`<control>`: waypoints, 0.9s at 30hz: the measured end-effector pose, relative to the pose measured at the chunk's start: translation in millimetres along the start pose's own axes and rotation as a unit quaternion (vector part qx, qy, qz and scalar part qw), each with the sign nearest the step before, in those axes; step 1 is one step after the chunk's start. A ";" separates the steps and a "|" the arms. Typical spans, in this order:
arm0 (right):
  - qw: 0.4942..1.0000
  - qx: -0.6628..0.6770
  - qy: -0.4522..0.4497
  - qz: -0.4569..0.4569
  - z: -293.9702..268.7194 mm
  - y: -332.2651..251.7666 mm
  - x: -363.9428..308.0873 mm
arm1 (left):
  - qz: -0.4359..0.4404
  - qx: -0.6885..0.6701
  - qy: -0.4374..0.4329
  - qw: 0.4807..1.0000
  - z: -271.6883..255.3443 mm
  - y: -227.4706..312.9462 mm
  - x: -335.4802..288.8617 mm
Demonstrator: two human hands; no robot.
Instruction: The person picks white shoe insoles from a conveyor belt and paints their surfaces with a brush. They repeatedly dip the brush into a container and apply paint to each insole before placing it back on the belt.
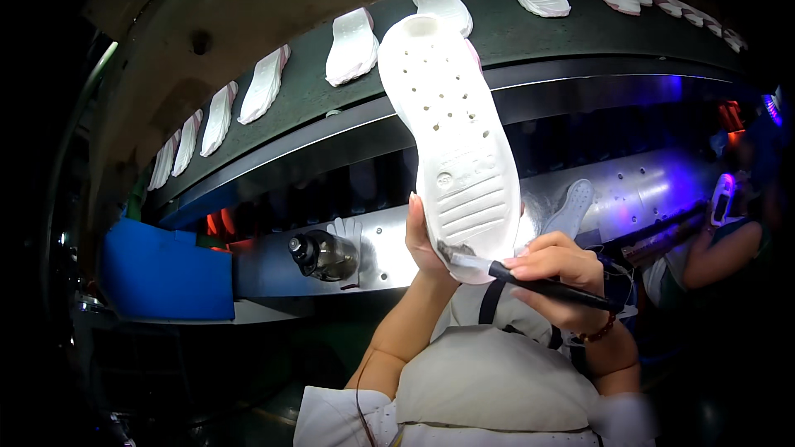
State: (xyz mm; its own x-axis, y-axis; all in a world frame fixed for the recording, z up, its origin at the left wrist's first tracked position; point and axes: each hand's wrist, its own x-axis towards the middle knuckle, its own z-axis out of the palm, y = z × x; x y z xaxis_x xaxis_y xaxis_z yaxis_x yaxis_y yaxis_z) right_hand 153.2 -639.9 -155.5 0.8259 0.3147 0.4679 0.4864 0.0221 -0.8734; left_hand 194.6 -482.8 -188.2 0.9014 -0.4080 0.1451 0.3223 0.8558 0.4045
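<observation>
A white shoe sole stands upright in front of me, its face with small holes and heel ridges turned to me. My left hand is closed on its lower left edge, thumb showing. In my right hand is a brush with a black handle and a pale ferrule, gripped pen-like. Its dark bristles touch the sole's lower end, near the left edge. The fingers of my left hand behind the sole are hidden.
A green conveyor belt with several white and pink soles runs across the back. On the metal ledge stand a dark bottle and another sole. A blue box is at left; a co-worker's arm at right.
</observation>
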 end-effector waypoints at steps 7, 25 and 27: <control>1.000 -0.013 0.015 -0.011 -2.4 6.0 6.1 | 0.037 0.035 0.116 0.992 8.4 2.9 5.9; 0.983 0.130 -0.133 0.011 -35.3 19.9 28.2 | -0.017 0.101 0.086 0.991 -6.1 15.0 14.6; 0.987 0.116 -0.108 0.020 -44.4 19.5 32.8 | -0.010 0.110 0.114 0.987 -4.6 16.9 15.0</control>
State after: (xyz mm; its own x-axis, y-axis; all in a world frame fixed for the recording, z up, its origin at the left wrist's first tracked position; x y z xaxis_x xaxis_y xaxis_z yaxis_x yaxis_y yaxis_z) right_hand 202.4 -671.3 -151.2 0.7512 0.5135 0.4148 0.3558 0.2142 -0.9097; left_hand 214.9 -473.0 -183.4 0.9453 -0.3206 -0.0608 0.2923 0.7491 0.5945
